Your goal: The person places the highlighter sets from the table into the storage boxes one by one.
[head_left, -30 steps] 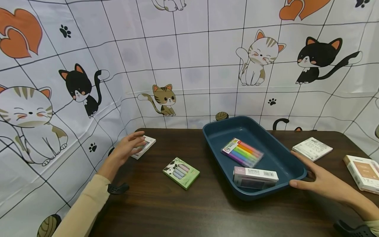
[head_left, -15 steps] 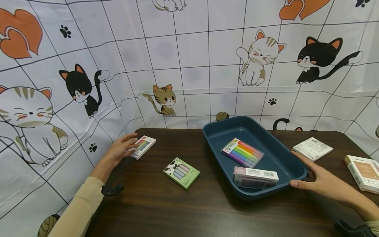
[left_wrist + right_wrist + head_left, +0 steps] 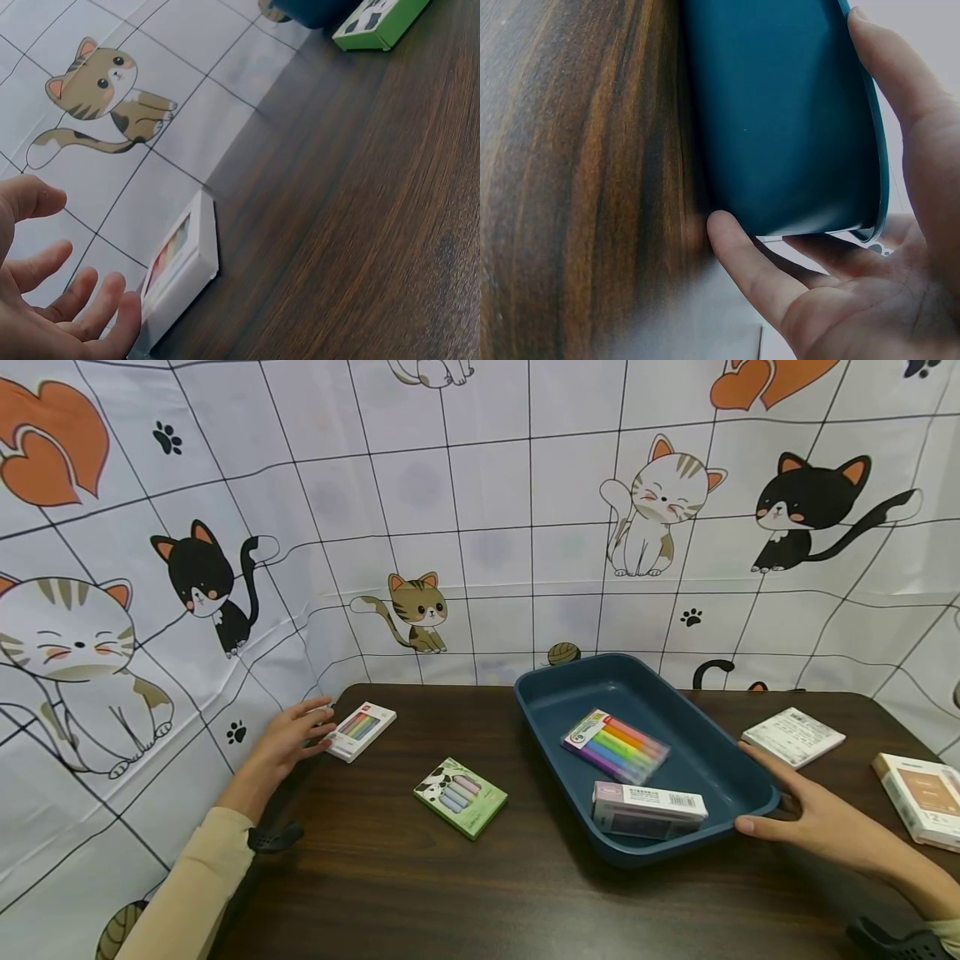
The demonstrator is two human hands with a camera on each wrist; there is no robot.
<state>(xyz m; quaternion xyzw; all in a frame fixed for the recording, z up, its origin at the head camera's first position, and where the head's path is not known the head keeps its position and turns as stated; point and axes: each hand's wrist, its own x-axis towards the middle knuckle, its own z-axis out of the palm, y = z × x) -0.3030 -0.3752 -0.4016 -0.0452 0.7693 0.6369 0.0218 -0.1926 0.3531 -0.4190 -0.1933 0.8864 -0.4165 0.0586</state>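
My left hand is beside a flat white box with coloured sticks pictured on its front. Its fingers are spread and loosely bent, holding nothing; in the left wrist view the fingertips overlap the box's near end. With my right hand I hold the near right corner of a blue plastic tray, thumb and fingers to either side of it. In the tray lie a clear pack of rainbow-coloured markers and a pinkish-grey oblong box. A green box with pens on its cover lies between hand and tray.
A white box with printed text lies right of the tray, and a cream and tan box is at the right edge. Behind the dark wooden table hangs a white cat-print curtain.
My left hand has drawn back to the left, off the white box, so more of its front shows. The right hand and the tray stay in place.
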